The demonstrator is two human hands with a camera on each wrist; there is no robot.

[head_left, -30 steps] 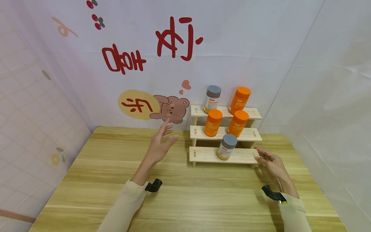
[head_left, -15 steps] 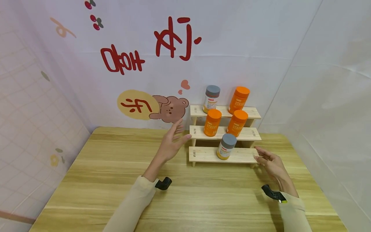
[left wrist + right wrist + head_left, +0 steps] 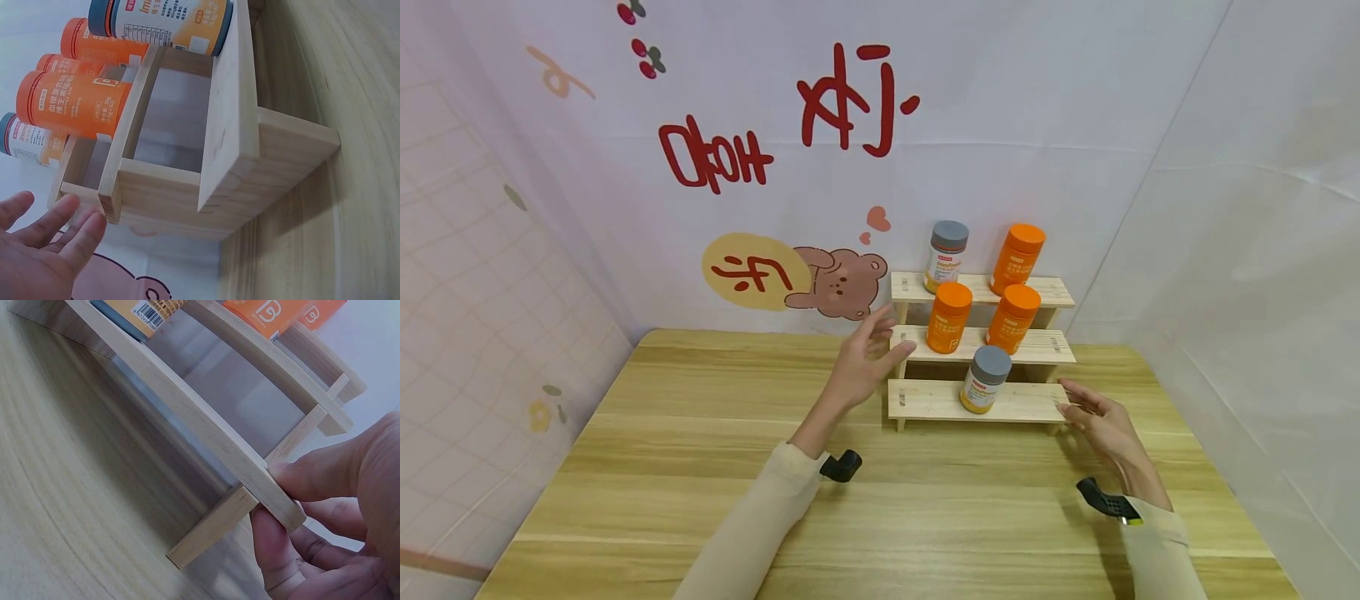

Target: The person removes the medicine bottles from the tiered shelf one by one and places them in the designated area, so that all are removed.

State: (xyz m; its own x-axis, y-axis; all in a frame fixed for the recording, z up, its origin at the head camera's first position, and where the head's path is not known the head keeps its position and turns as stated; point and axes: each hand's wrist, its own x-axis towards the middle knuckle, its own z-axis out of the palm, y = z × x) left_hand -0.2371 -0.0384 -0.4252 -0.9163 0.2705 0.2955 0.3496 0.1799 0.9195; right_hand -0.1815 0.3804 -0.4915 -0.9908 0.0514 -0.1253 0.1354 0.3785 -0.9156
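A three-tier wooden display rack [image 3: 928,400] stands on the table against the back wall. My right hand [image 3: 1103,427] is at the right end of its lowest board; in the right wrist view, thumb and index finger pinch that board's end. My left hand [image 3: 859,368], fingers spread, is beside the rack's left end and holds nothing; whether its fingertips touch the wood I cannot tell. A grey-capped supplement bottle [image 3: 983,390] stands on the lowest tier. Two orange bottles [image 3: 949,321] occupy the middle tier. On top are another grey-capped bottle [image 3: 945,262] and an orange bottle [image 3: 1018,260].
The wood-grain table [image 3: 925,517] extends to the front and left of the rack. White cloth walls [image 3: 1030,100] with red characters and a printed bear [image 3: 846,287] enclose the back and sides.
My left hand has moved rightward to the rack's left end. The right hand keeps its place on the lowest board, and rack and bottles have not visibly moved.
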